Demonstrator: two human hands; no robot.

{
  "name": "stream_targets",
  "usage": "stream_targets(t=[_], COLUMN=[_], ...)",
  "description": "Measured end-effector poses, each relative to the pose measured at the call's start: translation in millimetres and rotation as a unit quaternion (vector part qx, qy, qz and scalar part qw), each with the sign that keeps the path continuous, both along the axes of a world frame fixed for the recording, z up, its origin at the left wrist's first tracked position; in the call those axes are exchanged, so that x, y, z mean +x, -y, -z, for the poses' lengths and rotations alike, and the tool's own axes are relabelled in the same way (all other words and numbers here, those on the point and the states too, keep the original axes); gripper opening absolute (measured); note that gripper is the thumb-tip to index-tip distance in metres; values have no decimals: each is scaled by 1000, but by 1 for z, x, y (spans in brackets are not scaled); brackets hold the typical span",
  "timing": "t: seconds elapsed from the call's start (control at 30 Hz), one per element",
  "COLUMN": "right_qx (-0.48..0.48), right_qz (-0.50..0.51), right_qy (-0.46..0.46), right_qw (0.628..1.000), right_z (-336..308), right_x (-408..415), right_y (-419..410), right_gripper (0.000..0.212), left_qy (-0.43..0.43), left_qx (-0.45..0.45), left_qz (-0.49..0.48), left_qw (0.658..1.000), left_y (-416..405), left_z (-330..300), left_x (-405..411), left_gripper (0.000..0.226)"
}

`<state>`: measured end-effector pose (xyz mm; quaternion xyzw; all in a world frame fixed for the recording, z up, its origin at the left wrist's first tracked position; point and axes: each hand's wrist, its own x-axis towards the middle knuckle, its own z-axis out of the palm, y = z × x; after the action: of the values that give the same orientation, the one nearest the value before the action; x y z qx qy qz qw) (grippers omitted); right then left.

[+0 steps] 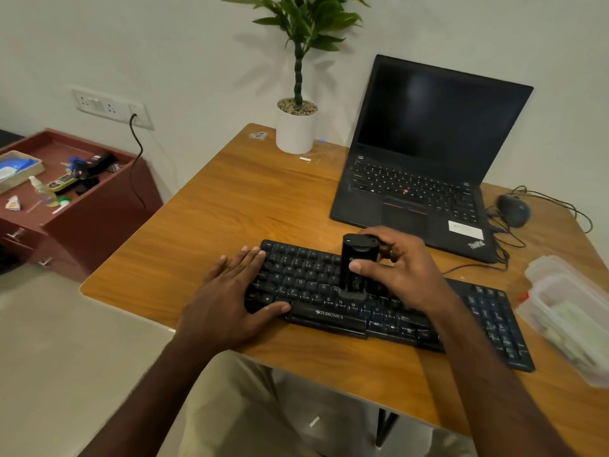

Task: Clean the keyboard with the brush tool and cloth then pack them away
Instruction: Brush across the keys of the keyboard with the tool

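a: holding the brush tool point(357, 263) in your right hand point(398, 275), bristles on the keyboard point(389, 311) on the desk point(230, 206)?
b: yes. it looks light and hard; grip its middle. your left hand point(230, 298) lies flat, steadying the keys.

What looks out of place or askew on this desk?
The keyboard sits diagonally and its near edge reaches the edge of the desk. The mouse cable lies in loose loops. Nothing looks spilled or broken.
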<state>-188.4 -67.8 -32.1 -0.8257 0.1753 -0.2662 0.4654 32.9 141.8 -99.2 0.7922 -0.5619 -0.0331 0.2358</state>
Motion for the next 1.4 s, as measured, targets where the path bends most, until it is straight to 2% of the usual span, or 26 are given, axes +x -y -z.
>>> stream_targets(t=[0.17,0.3,0.5,0.7,0.9,1.17,1.4], right_qx=[0,-22,-46,-29,-74,-52,0], right_qz=[12,-18,-14,34,-9,-2,34], right_qy=[45,-2,-56,20,-6,-14,72], right_qw=[999,1000,997,999,997,999,997], right_z=[2,6,-3,-4,7,5,3], right_x=[33,36,-12,8,47,-8,20], right_y=[-23,-23,9,-5,-32,-3,-18], right_gripper=[30,31,34,34,41,38,34], left_qy=[2,3,0,-3,-3,7,4], left_qx=[0,-4,4,10,-1,6,5], left_qz=[-1,-3,-4,-4,-3,-7,-6], left_qw=[1000,1000,1000,1000,1000,1000,1000], left_y=[0,-1,0,0,-1,0,1], left_z=[-1,0,0,0,-1,0,1], left_x=[0,-1,0,1,0,0,0], left_gripper=[108,106,108,108,104,107,106])
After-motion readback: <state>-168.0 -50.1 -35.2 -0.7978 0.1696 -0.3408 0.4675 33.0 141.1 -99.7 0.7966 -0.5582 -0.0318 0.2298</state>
